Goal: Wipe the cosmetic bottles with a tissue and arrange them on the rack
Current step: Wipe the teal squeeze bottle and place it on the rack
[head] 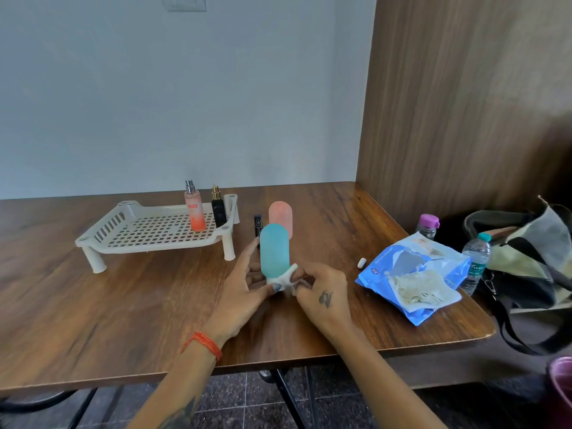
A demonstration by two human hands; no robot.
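A teal bottle (274, 250) stands cap-down near the table's middle. My left hand (244, 289) holds its lower left side, thumb against the cap. My right hand (318, 289) pinches a white tissue (289, 275) against the bottle's base. Behind it stand a pink bottle (281, 217) and a small dark tube (257, 226). The white slotted rack (148, 232) sits at the back left, with an orange spray bottle (194, 210) and a black bottle with a gold cap (218, 209) standing on its right end.
A blue tissue packet (411, 277) with a loose tissue lies at the right, with a small white cap (361, 263) beside it. Two water bottles (475, 261) and a bag (526, 261) crowd the right edge. A wood panel closes the right side.
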